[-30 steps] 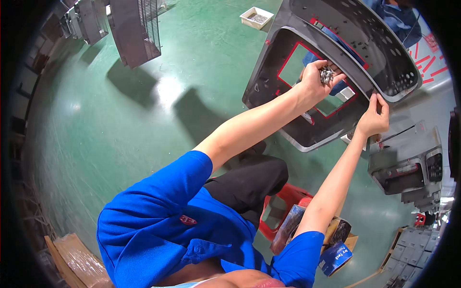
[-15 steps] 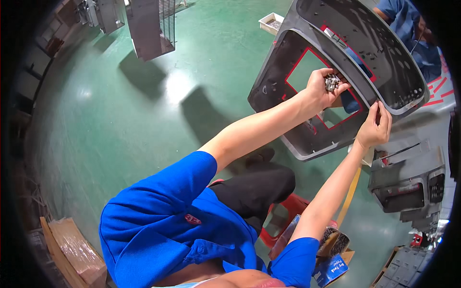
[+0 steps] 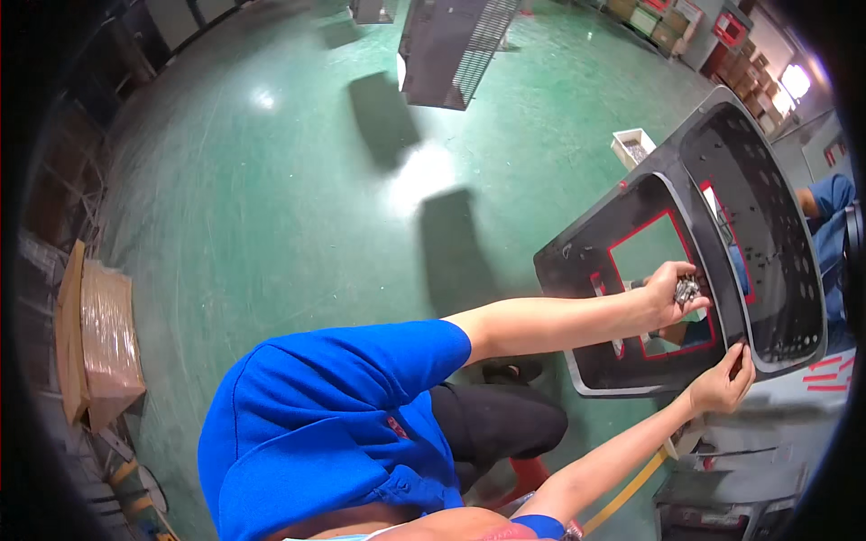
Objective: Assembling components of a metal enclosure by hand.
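Now, from the head view: on the right, a big dark panel (image 3: pixel 693 206), tipped at a slant, with two deep parts and a long bar (image 3: pixel 727 298) between. Red edging (image 3: pixel 642 229) around the cut-out hole in the left part.

In front of that hole, left hand (image 3: pixel 669 295), palm up like a cup, fingers curled around a little heap of shiny metal bits (image 3: pixel 687 289). Nearer and more to the right, right hand (image 3: pixel 721 383), at the near end of the bar, thumb and finger brought close as in a pinch. Cannot tell if pinching one tiny bit or only touching the bar.

By guess, a hard, stiff panel, too big and heavy for one hand. Best to hold by the thick outer rim, one hand on each side, away from the cut edges. Bits likely hard and light, tough to break but slippery and easy to spill. Best kept deep in the palm, then picked out by the fingertips.

Just past the panel, a white tray (image 3: pixel 622 153) with more small bits. At the far right, another person's blue sleeve (image 3: pixel 830 194). Far off in the middle, a tall grey case (image 3: pixel 451 54) with slots. On the left, a brown board (image 3: pixel 70 338) beside a pile in shiny wrap (image 3: pixel 106 343).
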The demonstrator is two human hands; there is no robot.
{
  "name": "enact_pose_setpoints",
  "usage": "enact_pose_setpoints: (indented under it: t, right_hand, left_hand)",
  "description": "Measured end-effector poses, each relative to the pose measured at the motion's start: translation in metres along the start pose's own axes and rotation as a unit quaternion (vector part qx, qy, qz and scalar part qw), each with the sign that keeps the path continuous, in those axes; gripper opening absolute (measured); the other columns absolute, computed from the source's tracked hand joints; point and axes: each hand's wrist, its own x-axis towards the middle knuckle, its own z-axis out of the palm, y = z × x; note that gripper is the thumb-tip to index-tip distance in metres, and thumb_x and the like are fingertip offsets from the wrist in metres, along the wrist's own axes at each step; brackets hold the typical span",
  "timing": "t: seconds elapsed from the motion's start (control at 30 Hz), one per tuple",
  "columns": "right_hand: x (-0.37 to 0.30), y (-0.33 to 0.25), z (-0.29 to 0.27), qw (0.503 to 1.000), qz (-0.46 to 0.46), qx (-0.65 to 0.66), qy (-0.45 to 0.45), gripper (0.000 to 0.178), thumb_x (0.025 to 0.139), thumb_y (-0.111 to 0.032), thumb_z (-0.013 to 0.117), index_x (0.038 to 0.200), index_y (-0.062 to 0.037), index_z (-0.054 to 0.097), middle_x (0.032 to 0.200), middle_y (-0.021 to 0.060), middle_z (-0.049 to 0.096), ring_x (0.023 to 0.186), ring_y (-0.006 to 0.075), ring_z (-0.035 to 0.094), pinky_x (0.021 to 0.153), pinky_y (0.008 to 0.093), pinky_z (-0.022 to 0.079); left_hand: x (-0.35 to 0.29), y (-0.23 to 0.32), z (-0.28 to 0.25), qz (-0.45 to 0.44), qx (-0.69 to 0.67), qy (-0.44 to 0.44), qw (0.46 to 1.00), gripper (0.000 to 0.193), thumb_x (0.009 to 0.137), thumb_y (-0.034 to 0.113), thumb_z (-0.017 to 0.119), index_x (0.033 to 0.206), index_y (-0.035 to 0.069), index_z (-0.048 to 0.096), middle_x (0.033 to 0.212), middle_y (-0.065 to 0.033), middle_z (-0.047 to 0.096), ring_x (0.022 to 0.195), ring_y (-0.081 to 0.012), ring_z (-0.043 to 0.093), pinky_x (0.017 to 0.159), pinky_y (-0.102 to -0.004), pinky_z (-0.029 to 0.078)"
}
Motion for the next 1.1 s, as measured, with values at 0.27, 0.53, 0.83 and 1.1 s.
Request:
enact_pose_setpoints:
  t: [0.27,0.53,0.83,1.1]
  right_hand:
    - [0.001,0.014,0.006,0.999,0.022,-0.018,-0.028,0.011,0.076,-0.009,0.073,0.081,-0.0005,0.067,0.078,0.0065,0.066,0.068,0.0228,0.063,0.06,0.0327,0.05]
    - [0.005,0.022,0.018,0.99,0.136,-0.018,-0.013,0.016,0.075,-0.018,0.075,0.073,-0.0046,0.068,0.073,0.003,0.068,0.062,0.0187,0.063,0.055,0.0306,0.048]
    - [-0.004,-0.006,-0.015,0.988,0.118,0.103,-0.015,0.017,0.078,-0.014,0.073,0.086,0.0007,0.067,0.084,0.0071,0.067,0.072,0.0186,0.062,0.067,0.031,0.051]
    - [-0.053,-0.042,-0.048,0.823,0.133,0.247,-0.494,0.017,0.076,-0.007,0.067,0.091,-0.0003,0.064,0.086,0.0103,0.06,0.074,0.0228,0.062,0.066,0.0345,0.048]
  left_hand:
    - [-0.014,-0.008,0.014,-0.004,-0.015,-0.039,0.999,0.022,0.085,0.018,0.044,0.09,0.001,0.057,0.08,-0.014,0.065,0.067,-0.0288,0.066,0.051,-0.0348,0.059]
    - [-0.016,-0.014,0.017,0.003,0.016,-0.052,0.999,0.028,0.086,0.019,0.041,0.094,-0.004,0.055,0.085,-0.0193,0.065,0.071,-0.0348,0.066,0.051,-0.0333,0.06]
    - [-0.026,-0.021,-0.001,0.053,0.082,-0.051,0.994,0.034,0.089,0.015,0.035,0.107,-0.007,0.053,0.106,-0.0221,0.061,0.1,-0.0342,0.061,0.084,-0.0424,0.055]
    - [-0.053,-0.043,-0.077,0.01,0.079,0.037,0.996,0.027,0.09,0.015,0.04,0.1,-0.004,0.057,0.106,-0.0178,0.062,0.097,-0.0271,0.061,0.09,-0.0399,0.047]
